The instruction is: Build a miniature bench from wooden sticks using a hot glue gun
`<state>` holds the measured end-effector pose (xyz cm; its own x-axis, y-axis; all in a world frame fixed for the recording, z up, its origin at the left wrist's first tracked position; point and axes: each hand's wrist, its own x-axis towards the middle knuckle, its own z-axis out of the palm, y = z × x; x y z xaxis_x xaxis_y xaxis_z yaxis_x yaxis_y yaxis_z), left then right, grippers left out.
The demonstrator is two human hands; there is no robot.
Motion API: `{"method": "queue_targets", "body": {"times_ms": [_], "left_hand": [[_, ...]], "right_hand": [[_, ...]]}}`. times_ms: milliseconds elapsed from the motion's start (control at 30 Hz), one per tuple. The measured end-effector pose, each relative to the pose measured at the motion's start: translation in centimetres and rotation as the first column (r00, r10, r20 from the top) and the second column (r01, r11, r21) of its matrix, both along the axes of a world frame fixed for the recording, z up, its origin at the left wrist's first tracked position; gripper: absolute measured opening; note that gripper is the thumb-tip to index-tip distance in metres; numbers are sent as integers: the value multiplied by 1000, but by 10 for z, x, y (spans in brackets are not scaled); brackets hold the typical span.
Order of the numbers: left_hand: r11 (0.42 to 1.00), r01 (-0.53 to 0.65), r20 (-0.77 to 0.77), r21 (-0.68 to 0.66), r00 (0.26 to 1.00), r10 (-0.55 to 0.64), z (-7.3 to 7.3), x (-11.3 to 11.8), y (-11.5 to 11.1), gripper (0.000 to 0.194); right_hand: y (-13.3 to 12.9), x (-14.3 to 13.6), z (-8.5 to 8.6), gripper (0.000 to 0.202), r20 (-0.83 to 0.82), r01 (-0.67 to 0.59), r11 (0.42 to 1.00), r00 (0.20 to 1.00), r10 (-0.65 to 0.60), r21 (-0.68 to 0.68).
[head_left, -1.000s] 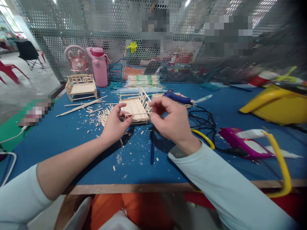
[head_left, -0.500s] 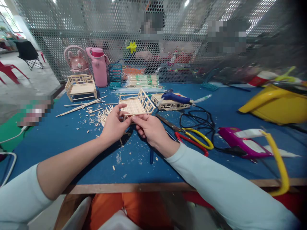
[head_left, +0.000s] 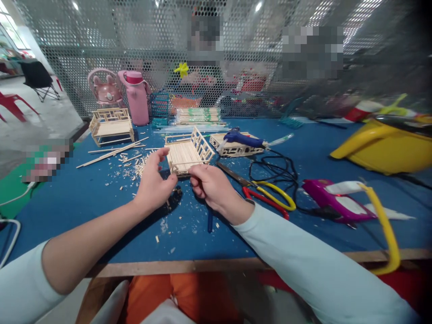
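Observation:
A small bench-like frame of thin wooden sticks (head_left: 184,154) stands tilted in front of me, with lattice rails on its right side. My left hand (head_left: 153,180) is at its left front corner, thumb and fingers apart. At the front edge, my right hand (head_left: 211,184) pinches the frame between thumb and fingers. Cut stick pieces (head_left: 141,165) are heaped left of the frame. A finished-looking stick bench (head_left: 112,127) stands at the back left. Behind my right hand, a blue glue gun (head_left: 246,138) lies on another stick piece (head_left: 232,149).
Scissors with red and yellow handles (head_left: 273,193), a black cable (head_left: 275,168) and a purple tool (head_left: 337,202) lie to the right. Beyond is a yellow container (head_left: 388,146). A pink bottle (head_left: 137,101) stands near the mesh panel (head_left: 162,49). Long sticks (head_left: 111,152) lie left.
The thumb and fingers of my left hand have spread and drawn back slightly from the frame's front edge. My right hand stays at that edge. The whole view has shifted slightly.

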<state>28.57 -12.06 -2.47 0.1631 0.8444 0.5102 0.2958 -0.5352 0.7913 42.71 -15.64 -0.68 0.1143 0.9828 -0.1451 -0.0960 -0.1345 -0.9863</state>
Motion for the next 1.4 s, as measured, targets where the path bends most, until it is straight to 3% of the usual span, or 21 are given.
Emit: {"method": "queue_targets", "body": {"times_ms": [67,133,200,233,400,500,633,700,800,867,967,1100,1200,1233,1300,1333,1400], "left_hand": [[983,-62,-43,172,997,70,7,-8,-9,43],[954,43,-125,295,992,-6,14,-14,-18,32],[932,161,-204,324,974,-97,20,-17,-25,21],[936,163,-192,312,976,-106,21,-18,-26,18],[998,-44,76,49,996,40,19,-18,-10,23],[992,15,-43,-125,999,-21,12,-19,7,26],[957,118,-187,-266,967,-172,4,-18,12,36],[979,66,-199,-194,974,-106,6,-17,6,37],[995,-8,-124,101,992,21,17,-18,-12,25],[961,155,-178,231,977,-115,25,-19,-22,17],[901,404,-235,156,901,-364,29,-20,-28,16],[887,462,-45,3,886,-461,26,-17,-26,12],[893,407,234,-190,902,-362,27,-14,-21,9],[881,379,375,-283,889,-262,29,-14,-17,11],[810,351,616,-470,788,16,32,-14,-7,17],[764,348,664,-543,735,138,33,-14,-1,18],[672,386,680,-632,692,242,33,-15,11,16]], "right_hand": [[-7,1,5,17,-36,-35,998,999,36,49],[-13,1,9,12,-82,-98,991,991,106,96],[-16,1,12,12,-118,-161,979,977,176,125],[-16,2,13,11,-124,-176,976,973,193,131],[-7,14,11,3,-186,-184,983,966,181,2],[0,21,8,3,-256,-201,974,952,169,-104],[3,21,5,9,-120,-261,960,961,248,-106],[1,19,4,13,-24,-320,946,948,319,-55],[-5,16,5,28,-15,-453,889,890,455,69],[-9,14,5,34,-98,-532,831,830,550,160],[-12,11,4,38,-214,-549,798,772,598,249],[-13,9,4,41,-272,-511,820,776,569,256],[-9,12,3,38,-163,-482,845,837,522,230],[-6,14,2,35,-68,-453,865,877,476,218],[-1,18,-2,26,238,-352,908,924,299,228],[2,20,-5,21,416,-302,917,892,175,261],[7,21,-9,9,688,-261,897,723,-63,356]]}}
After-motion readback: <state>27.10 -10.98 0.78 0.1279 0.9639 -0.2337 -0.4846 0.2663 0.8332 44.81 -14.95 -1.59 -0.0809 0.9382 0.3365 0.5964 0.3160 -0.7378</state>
